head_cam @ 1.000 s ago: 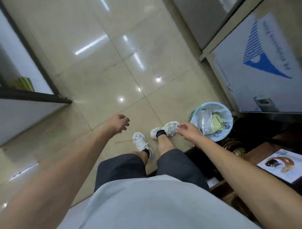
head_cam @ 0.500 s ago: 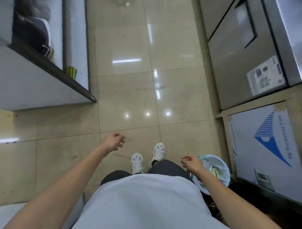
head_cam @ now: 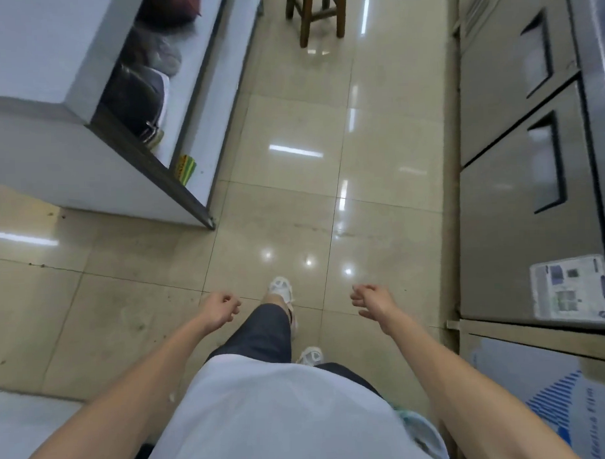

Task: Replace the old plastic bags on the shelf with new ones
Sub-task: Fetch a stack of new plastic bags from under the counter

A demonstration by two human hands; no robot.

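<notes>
1. Plastic bags (head_cam: pixel 157 52): dark and grey bundles sit inside the open shelf (head_cam: pixel 194 106) of the white counter unit, ahead and to your left. Whether these are the old ones, you cannot tell from here.
2. Left hand (head_cam: pixel 221 309) loosely curled, holding nothing. Right hand (head_cam: pixel 370 300) the same, fingers half closed, empty.
3. Both hands hang low over the tiled floor (head_cam: pixel 293 212), well apart from the shelf; the bags lie forward and left of the left hand.
4. Step in hand looks like walking up the aisle. Face the shelf opening squarely before reaching in.
5. Mind the counter's dark corner edge (head_cam: pixel 210 222) and the wooden stool (head_cam: pixel 316 12) further ahead.
6. No new bags visible in either hand.
</notes>
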